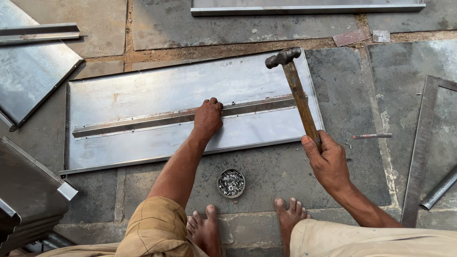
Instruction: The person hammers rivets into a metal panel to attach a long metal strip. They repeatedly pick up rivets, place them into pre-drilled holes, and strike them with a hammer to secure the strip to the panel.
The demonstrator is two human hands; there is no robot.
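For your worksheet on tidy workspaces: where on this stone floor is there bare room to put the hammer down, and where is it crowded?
Bare stone floor lies between the flat steel sheet and the long steel strips at right, apart from a small metal rod. Crowded: the strip before the bare feet, with the round tin of rivets, and the left edge, stacked with folded sheet-metal pieces.

I see a small round tin of rivets [231,182] on the stone floor [352,119]. A thin metal pin [372,136] lies to the right, near a long flat steel strip [420,151]. Folded sheet-metal pieces [29,71] sit at left, another panel [307,7] along the top edge.
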